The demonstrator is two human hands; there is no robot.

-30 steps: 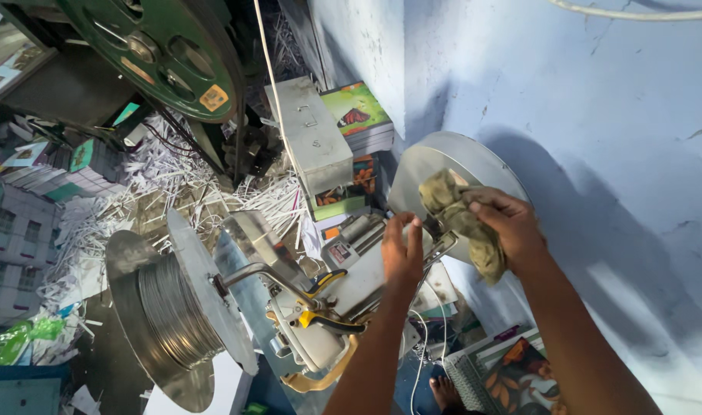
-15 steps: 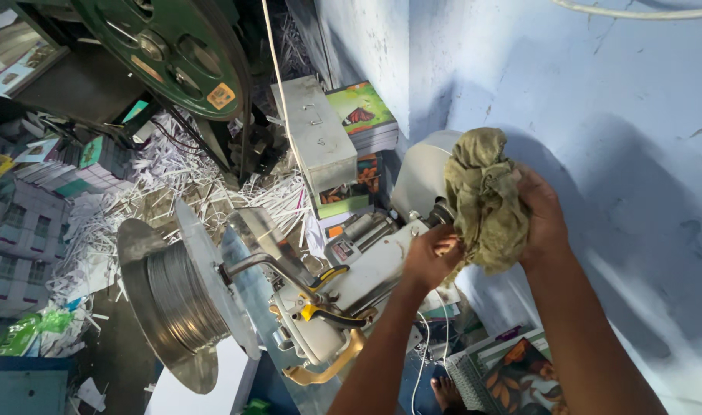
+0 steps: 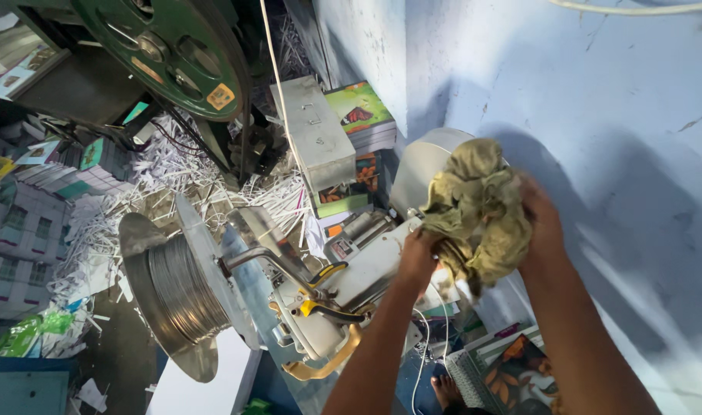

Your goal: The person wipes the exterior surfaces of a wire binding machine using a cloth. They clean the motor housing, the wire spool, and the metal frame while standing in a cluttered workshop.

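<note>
From my head camera, I am bunching a crumpled olive-green cloth rag (image 3: 480,211) between both hands: my left hand (image 3: 418,257) is closing around its lower edge, and my right hand (image 3: 541,227) is gripping its far side, fingers curled tight. I am holding it up, just above the white metal stitching machine (image 3: 351,288), probably to gather it into a wad. A large steel spool of silver wire (image 3: 174,296) is sitting beside the machine. Shredded white paper strips (image 3: 159,184) are littering the floor, and a pale blue plastered wall (image 3: 597,115) is rising on my right.

Wire spool (image 3: 174,296), green flywheel (image 3: 167,46) (paper shreds (image 3: 97,223) between)
</note>
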